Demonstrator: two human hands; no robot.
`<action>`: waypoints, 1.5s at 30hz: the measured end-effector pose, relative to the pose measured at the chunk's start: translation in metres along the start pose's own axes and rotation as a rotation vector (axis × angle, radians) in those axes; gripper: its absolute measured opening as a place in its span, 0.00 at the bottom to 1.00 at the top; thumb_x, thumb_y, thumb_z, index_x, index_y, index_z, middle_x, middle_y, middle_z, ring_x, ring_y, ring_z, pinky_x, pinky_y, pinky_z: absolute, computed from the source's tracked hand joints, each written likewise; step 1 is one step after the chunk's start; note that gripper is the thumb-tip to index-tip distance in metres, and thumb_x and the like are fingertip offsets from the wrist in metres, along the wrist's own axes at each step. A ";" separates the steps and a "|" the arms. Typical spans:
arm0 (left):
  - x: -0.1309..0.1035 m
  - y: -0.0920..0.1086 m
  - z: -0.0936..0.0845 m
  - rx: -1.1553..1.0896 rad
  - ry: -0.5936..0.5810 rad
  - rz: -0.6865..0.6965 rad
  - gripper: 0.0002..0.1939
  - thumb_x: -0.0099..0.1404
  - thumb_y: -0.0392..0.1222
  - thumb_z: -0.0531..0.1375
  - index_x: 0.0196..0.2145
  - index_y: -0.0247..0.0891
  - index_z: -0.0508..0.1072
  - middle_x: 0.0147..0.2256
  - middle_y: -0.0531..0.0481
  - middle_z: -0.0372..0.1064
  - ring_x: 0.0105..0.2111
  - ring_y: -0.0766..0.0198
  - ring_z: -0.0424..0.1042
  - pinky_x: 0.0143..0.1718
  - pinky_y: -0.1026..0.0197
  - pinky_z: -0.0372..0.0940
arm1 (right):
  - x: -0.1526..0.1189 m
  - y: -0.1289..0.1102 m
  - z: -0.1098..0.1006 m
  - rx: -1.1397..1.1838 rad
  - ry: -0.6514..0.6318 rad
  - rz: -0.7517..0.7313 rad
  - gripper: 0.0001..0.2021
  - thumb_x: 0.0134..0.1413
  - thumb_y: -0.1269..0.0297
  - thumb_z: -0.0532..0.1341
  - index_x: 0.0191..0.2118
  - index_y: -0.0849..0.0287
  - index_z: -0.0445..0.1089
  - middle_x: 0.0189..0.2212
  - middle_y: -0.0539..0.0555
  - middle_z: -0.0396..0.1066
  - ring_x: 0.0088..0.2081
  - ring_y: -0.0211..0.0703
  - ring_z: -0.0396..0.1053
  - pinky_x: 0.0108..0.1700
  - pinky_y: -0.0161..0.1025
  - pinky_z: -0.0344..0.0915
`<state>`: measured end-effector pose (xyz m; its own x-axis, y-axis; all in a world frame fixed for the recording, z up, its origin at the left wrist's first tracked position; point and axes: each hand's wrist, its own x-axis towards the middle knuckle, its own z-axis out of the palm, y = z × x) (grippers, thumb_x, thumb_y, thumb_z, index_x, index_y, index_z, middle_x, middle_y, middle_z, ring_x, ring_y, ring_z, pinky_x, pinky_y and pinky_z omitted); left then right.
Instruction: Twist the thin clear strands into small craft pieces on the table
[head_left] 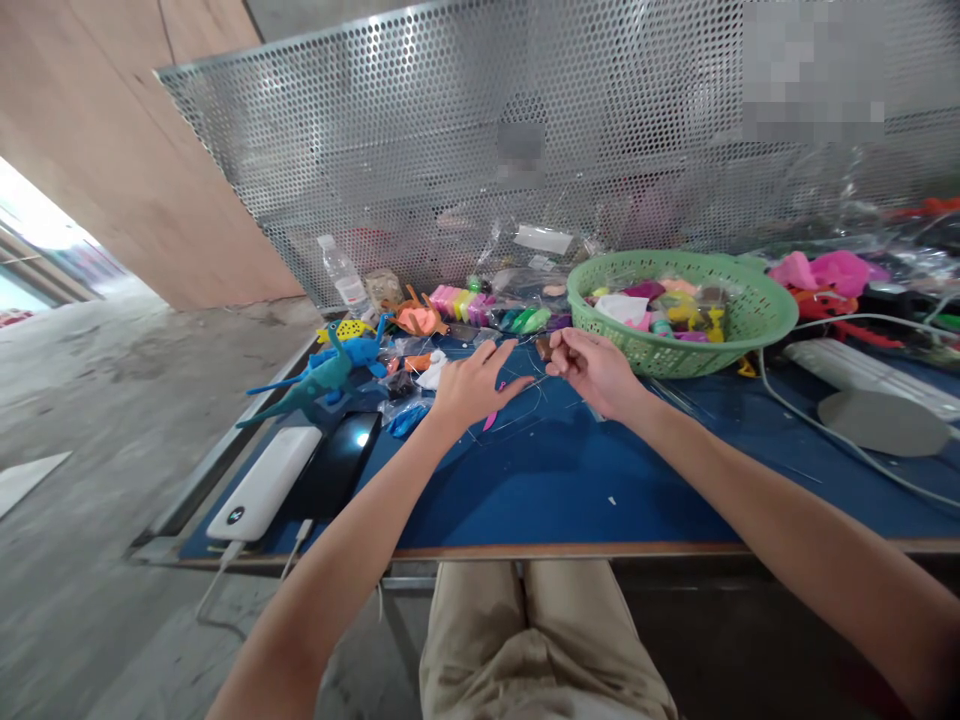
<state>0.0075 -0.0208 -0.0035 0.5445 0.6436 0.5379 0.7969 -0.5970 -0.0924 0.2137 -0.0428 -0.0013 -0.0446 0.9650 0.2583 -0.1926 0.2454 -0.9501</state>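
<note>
See a small brown lump (pixel 543 347) in the fingertips of the right hand (pixel 589 368), partly hidden, above the blue bench (pixel 540 500). See also a slim pink tool (pixel 490 421) below the left hand (pixel 474 385), partly covered by the thumb, slanting from near left to far right.

i wear beige trousers (pixel 476 625), creased across my lap; my forearms (pixel 375 520), left hand (pixel 469 385) and right hand (pixel 596 370) are bare.
</note>
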 end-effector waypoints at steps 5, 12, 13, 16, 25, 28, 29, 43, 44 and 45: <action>-0.001 0.000 0.003 0.034 -0.076 0.058 0.34 0.70 0.63 0.49 0.65 0.42 0.63 0.45 0.39 0.72 0.34 0.55 0.75 0.28 0.58 0.63 | -0.003 -0.004 -0.010 -0.523 -0.035 -0.199 0.15 0.61 0.49 0.60 0.45 0.53 0.71 0.33 0.54 0.75 0.28 0.42 0.70 0.33 0.43 0.71; -0.001 0.006 0.011 0.042 -0.100 0.097 0.37 0.68 0.66 0.50 0.67 0.43 0.60 0.47 0.40 0.72 0.35 0.54 0.75 0.29 0.57 0.64 | -0.004 -0.008 -0.008 -1.039 -0.073 -0.437 0.10 0.66 0.60 0.57 0.41 0.53 0.76 0.36 0.55 0.79 0.33 0.47 0.75 0.36 0.42 0.66; -0.001 0.007 0.011 0.041 -0.101 0.092 0.37 0.68 0.66 0.50 0.67 0.43 0.60 0.47 0.40 0.72 0.34 0.54 0.75 0.29 0.57 0.64 | -0.005 -0.008 -0.008 -1.054 -0.055 -0.440 0.10 0.66 0.60 0.57 0.42 0.53 0.76 0.34 0.55 0.80 0.33 0.48 0.75 0.36 0.42 0.66; -0.002 0.009 0.010 0.033 -0.100 0.084 0.39 0.67 0.67 0.51 0.67 0.42 0.59 0.47 0.40 0.72 0.34 0.54 0.75 0.29 0.56 0.65 | -0.005 -0.007 -0.008 -1.045 -0.006 -0.436 0.11 0.66 0.59 0.57 0.43 0.53 0.77 0.32 0.55 0.80 0.33 0.49 0.76 0.36 0.42 0.65; -0.004 0.008 0.012 -0.040 -0.097 0.100 0.38 0.68 0.65 0.52 0.67 0.39 0.59 0.48 0.38 0.71 0.38 0.54 0.76 0.32 0.58 0.67 | 0.001 -0.003 -0.018 -1.175 -0.056 -0.534 0.14 0.66 0.53 0.57 0.43 0.50 0.78 0.40 0.54 0.80 0.40 0.49 0.75 0.37 0.41 0.63; -0.004 0.011 0.010 -0.057 -0.106 0.103 0.40 0.67 0.66 0.52 0.67 0.36 0.58 0.49 0.37 0.70 0.39 0.54 0.76 0.32 0.59 0.67 | 0.001 -0.001 -0.019 -1.228 -0.031 -0.535 0.14 0.66 0.52 0.56 0.42 0.49 0.78 0.38 0.53 0.81 0.38 0.48 0.75 0.34 0.39 0.61; -0.003 0.011 0.009 -0.058 -0.106 0.098 0.41 0.67 0.66 0.53 0.67 0.36 0.58 0.50 0.37 0.70 0.39 0.54 0.76 0.33 0.59 0.67 | 0.002 0.000 -0.018 -1.231 -0.011 -0.535 0.14 0.67 0.52 0.56 0.42 0.49 0.78 0.37 0.53 0.81 0.37 0.48 0.75 0.34 0.39 0.60; 0.002 0.000 0.005 -0.375 0.058 -0.144 0.37 0.64 0.63 0.60 0.62 0.36 0.61 0.49 0.39 0.70 0.42 0.57 0.73 0.39 0.58 0.69 | 0.006 -0.001 -0.015 -0.452 0.062 -0.230 0.22 0.61 0.44 0.59 0.53 0.54 0.70 0.41 0.58 0.78 0.25 0.40 0.71 0.26 0.39 0.70; 0.003 -0.001 0.005 -0.428 0.065 -0.191 0.37 0.65 0.63 0.59 0.62 0.37 0.61 0.45 0.41 0.71 0.39 0.60 0.73 0.37 0.59 0.68 | 0.006 0.001 -0.014 -0.340 0.023 -0.166 0.23 0.61 0.43 0.59 0.52 0.55 0.70 0.40 0.58 0.78 0.25 0.39 0.71 0.25 0.38 0.70; 0.004 -0.002 0.006 -0.478 0.062 -0.234 0.36 0.66 0.64 0.58 0.62 0.37 0.61 0.41 0.43 0.71 0.35 0.62 0.72 0.33 0.61 0.67 | 0.006 0.004 -0.013 -0.255 -0.020 -0.114 0.23 0.60 0.43 0.59 0.50 0.56 0.71 0.40 0.58 0.78 0.26 0.39 0.71 0.26 0.37 0.71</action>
<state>0.0093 -0.0147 -0.0060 0.3383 0.7647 0.5485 0.6794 -0.6018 0.4199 0.2252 -0.0353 -0.0056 -0.0566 0.9285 0.3669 0.0557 0.3699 -0.9274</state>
